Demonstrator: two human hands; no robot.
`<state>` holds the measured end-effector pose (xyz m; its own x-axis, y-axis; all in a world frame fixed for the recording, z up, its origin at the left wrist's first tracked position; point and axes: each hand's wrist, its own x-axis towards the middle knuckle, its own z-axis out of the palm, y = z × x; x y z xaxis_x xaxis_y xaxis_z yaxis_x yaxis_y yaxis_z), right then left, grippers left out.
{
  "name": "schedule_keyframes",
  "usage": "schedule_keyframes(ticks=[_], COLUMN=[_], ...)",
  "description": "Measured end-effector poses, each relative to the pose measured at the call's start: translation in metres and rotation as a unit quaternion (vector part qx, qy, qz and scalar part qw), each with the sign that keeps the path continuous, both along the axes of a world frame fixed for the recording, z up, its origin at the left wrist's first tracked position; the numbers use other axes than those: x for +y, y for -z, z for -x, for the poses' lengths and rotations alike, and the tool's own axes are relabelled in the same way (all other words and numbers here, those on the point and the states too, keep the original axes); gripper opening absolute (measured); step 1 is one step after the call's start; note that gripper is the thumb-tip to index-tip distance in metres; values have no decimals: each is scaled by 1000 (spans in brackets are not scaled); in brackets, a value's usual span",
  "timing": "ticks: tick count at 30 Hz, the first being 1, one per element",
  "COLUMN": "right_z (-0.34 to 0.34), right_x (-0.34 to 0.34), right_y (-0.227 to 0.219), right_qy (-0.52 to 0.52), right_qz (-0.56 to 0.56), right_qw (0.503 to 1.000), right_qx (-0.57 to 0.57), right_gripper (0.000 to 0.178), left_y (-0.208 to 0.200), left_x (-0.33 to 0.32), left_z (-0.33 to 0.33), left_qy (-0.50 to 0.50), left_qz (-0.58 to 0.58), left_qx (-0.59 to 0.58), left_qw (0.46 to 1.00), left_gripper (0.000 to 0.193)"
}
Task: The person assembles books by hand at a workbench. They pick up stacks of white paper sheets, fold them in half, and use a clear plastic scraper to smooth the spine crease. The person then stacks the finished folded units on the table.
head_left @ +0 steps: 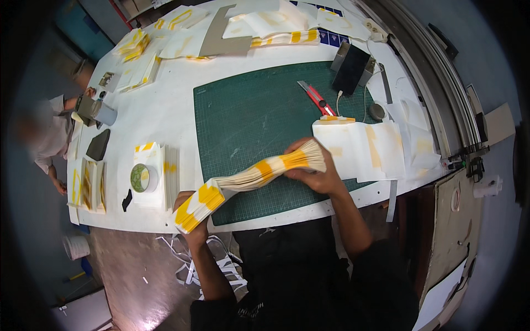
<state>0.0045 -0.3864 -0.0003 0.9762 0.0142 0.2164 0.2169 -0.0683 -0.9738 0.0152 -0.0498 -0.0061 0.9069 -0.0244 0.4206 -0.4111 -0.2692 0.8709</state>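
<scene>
I've got a long stack of paper sheets (251,179), white w/ yellow-orange stripes, held above the front edge of the green cutting mat (248,116). Left hand (190,220) wraps the lower-left end from beneath, fingers curled shut around it; right hand (314,171) clamps the upper-right end, thumb under, fingers folded over the top. Stack sags and twists btwn the two grips, so I judge it soft, floppy, sheets prone to fan or slide apart. Prob moderate weight. Best held at both ends w/ firm squeeze, as now. A red utility knife (316,99) lies on the mat well apart; a tape roll (141,177) sits on another pile to the left.
</scene>
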Motion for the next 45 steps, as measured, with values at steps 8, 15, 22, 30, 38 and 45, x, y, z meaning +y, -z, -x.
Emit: schedule_keyframes(ticks=[8,15,22,30,38,45], right_z=[33,42,23,3,1,6], right_x=[-14,-17,-28,-19,-3,15], right_y=[-73,-89,-28,10,26,11], right_qy=[119,56,17,-43,24,85], right_qz=[381,479,190,7,-73,-106], right_qw=[891,864,980,997,996,987], right_qx=[-217,-143,-51,62,45,85], right_gripper=[105,107,122,76,55,53], left_y=[23,22,26,23,26,41], left_x=[4,4,10,23,-9,-1], left_z=[6,9,7,-5,5,18], left_qy=[-4,5,22,41,-62,-76], left_qz=[-15,-19,15,16,82,63], left_qx=[14,-7,24,51,182,113], left_qw=[1000,1000,999,998,978,989], left_gripper=[31,25,25,28,61,56])
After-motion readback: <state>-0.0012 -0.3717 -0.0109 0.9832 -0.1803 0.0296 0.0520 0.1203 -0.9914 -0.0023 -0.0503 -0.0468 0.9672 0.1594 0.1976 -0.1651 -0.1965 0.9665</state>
